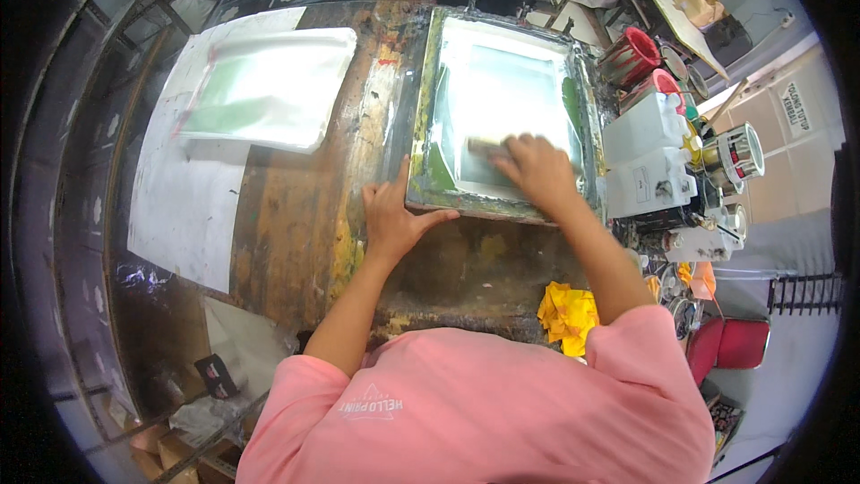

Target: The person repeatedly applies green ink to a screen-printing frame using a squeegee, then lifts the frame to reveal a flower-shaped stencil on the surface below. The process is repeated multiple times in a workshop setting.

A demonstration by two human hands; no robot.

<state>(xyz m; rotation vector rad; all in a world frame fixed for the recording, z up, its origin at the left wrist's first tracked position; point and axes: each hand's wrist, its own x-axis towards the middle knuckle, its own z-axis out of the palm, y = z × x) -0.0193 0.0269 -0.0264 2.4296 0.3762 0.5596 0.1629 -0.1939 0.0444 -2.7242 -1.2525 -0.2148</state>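
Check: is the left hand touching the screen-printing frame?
Touching. The head view shows the left hand flat on the table with its thumb and fingers pressed against the near left corner of the screen frame; no gap shows.

bench: worn, paint-stained wood (pixel 296 215) | floor: pale, perhaps concrete (pixel 788 367) | wall: tiled (pixel 788 170) | light: bright daylight

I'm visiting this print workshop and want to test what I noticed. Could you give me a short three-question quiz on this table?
1. True or false: the left hand presses the corner of the screen frame.
2. What does the right hand hold: A squeegee, B brush, C cup?
3. What colour is the crumpled cloth at the table's near edge?

Key: 1 true; 2 A; 3 yellow.
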